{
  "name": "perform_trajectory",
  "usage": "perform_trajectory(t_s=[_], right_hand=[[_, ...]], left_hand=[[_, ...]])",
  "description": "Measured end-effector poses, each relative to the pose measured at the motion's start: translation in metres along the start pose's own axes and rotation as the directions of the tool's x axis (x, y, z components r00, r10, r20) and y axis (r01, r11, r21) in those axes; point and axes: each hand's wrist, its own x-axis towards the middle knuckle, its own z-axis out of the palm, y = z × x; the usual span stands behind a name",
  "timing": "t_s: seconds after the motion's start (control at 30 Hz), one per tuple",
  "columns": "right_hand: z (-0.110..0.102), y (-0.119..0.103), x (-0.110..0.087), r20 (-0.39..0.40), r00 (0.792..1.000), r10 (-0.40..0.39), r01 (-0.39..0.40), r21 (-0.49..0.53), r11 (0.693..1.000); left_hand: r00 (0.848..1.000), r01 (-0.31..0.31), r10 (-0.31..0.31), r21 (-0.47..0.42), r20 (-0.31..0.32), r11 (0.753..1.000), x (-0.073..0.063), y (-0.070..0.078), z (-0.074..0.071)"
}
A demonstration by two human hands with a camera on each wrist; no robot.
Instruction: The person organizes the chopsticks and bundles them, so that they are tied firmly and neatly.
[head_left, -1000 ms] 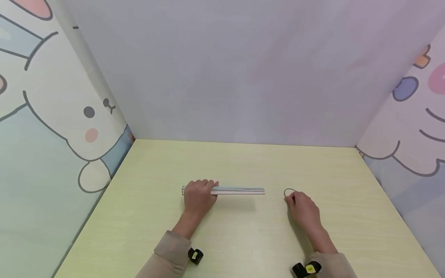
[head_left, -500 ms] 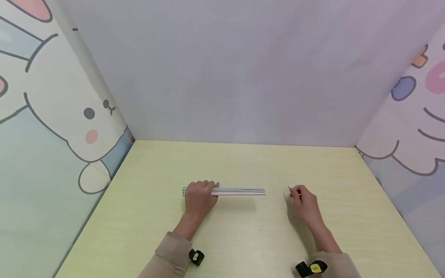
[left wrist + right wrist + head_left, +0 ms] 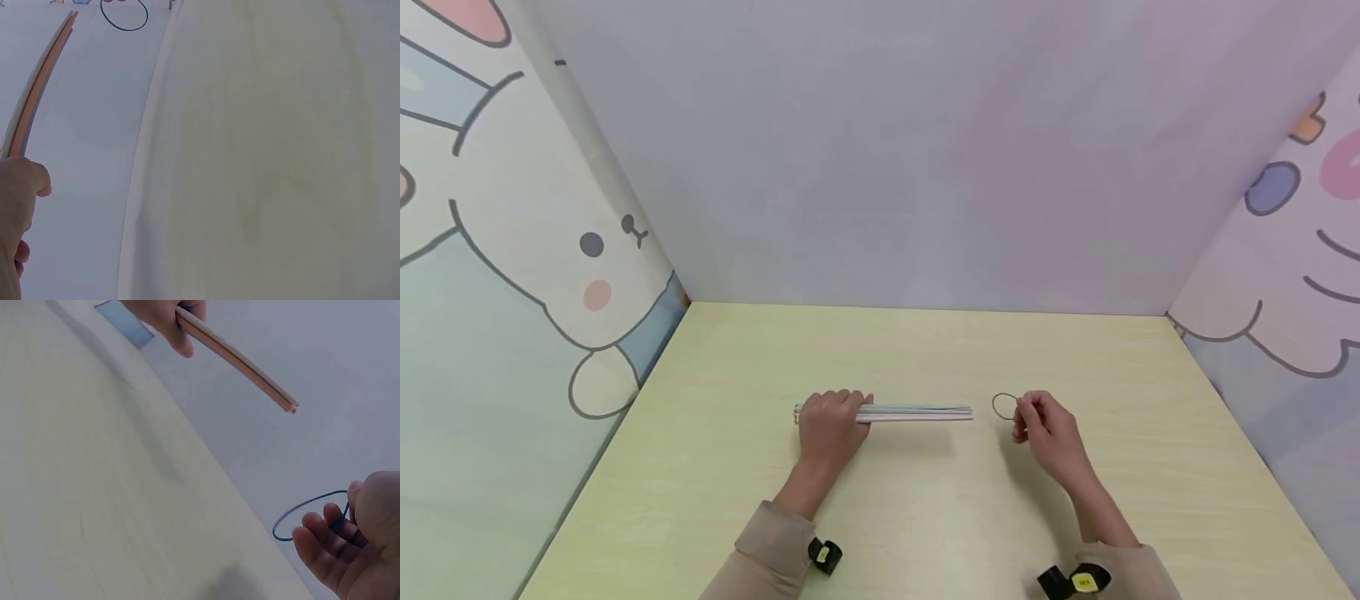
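In the head view my left hand (image 3: 831,427) grips a bundle of long thin sticks (image 3: 917,413) in pale blue, white and pink. The bundle lies level above the table, its longer free part pointing right, its shadow below. To the right, my right hand (image 3: 1051,435) pinches a thin dark rubber band (image 3: 993,406) between thumb and fingers. The rubber band (image 3: 300,505) hangs as an open loop toward the sticks, apart from their ends. In the right wrist view the other fingers are loosely curled beside the loop. The left wrist view shows the sticks (image 3: 42,81) rising from my fist.
A pale wooden table (image 3: 910,517) spreads under both hands. A plain lilac-grey panel (image 3: 880,150) stands at its back edge. Side panels with cartoon prints, a left one (image 3: 512,333) and a right one (image 3: 1300,275), border the table.
My right hand has lifted slightly and turned the rubber band, whose loop now sticks out to the left, nearer the sticks. The left hand and the bundle stay nearly still.
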Motion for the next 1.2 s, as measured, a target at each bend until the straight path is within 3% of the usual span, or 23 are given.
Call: perform_trajectory(t_s=[0.3,0.73,0.87,1.07,1.2], right_hand=[[0.014,-0.018,-0.005,0.07,0.996,-0.058,0.052,0.089,0.995],[0.029,-0.032,-0.012,0.146,0.984,-0.106,0.088,0.121,0.989],[0.031,-0.034,-0.017,0.225,0.957,-0.182,0.153,0.141,0.978],[0.036,-0.028,-0.022,0.365,0.882,-0.297,0.251,0.17,0.953],[0.04,-0.025,-0.024,0.395,0.866,-0.308,0.254,0.184,0.949]], left_hand=[[1.0,-0.001,0.001,0.004,0.008,1.0,0.0,0.001,0.001],[1.0,0.002,-0.003,0.001,0.023,1.0,0.0,0.003,0.0],[1.0,0.004,-0.004,0.002,0.025,1.0,0.001,0.004,0.0],[1.0,0.009,-0.009,0.004,0.018,1.0,0.001,0.004,0.0],[1.0,0.018,-0.018,0.017,-0.006,1.0,0.001,0.003,0.001]])
